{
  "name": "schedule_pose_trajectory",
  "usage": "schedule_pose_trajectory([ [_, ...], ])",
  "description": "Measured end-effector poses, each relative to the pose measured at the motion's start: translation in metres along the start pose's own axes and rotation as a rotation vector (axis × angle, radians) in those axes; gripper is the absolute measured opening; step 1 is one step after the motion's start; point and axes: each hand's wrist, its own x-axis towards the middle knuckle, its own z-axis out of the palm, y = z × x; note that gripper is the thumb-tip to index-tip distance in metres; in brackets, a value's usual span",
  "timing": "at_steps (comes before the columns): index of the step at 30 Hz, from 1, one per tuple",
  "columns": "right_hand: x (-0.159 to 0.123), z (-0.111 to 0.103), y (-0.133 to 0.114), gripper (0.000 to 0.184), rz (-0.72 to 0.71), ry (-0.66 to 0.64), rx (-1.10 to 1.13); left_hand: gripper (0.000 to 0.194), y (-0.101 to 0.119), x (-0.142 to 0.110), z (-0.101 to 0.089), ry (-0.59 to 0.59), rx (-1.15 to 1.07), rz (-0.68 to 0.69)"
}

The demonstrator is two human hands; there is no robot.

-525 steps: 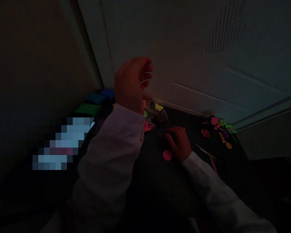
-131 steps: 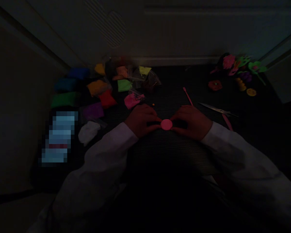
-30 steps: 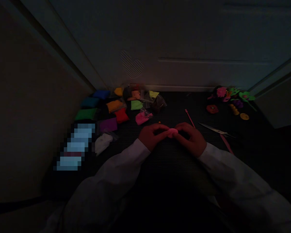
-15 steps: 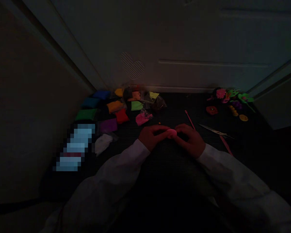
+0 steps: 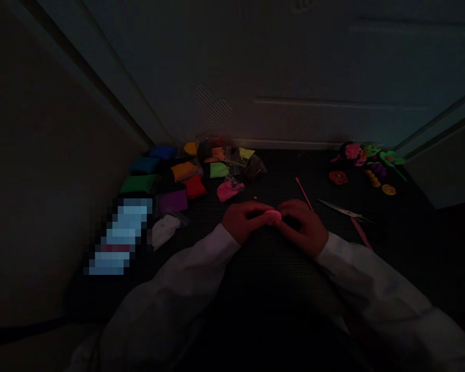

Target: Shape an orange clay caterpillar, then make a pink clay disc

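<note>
The scene is very dim. My left hand (image 5: 243, 221) and my right hand (image 5: 303, 226) meet over a dark ribbed mat (image 5: 263, 268), fingers curled together on a small pink clay piece (image 5: 272, 216) pinched between their fingertips. Both arms wear white sleeves. Just behind my right hand lies a thin pink stick tool (image 5: 303, 190).
Several coloured clay packets (image 5: 180, 173) lie at the back left, with a white lump (image 5: 166, 229) nearer. Scissors (image 5: 346, 211) lie to the right. Finished clay flowers and small shapes (image 5: 366, 163) sit at the back right. A white door (image 5: 294, 77) stands behind.
The pink piece was a flat disc on the mat seconds ago; now it is pinched narrower between both hands. Over the last second the hands barely shifted.
</note>
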Motion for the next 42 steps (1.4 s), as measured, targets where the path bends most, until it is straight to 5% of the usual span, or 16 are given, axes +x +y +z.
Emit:
schedule_pose_trajectory([
  [28, 0.000, -0.002, -0.001, 0.014, -0.011, 0.086, 0.014, 0.027, -0.008, 0.002, 0.001, -0.094, -0.044, -0.001],
  [42, -0.001, -0.003, -0.003, 0.017, -0.056, 0.119, 0.007, 0.021, -0.011, 0.002, 0.001, 0.026, 0.264, 0.320],
])
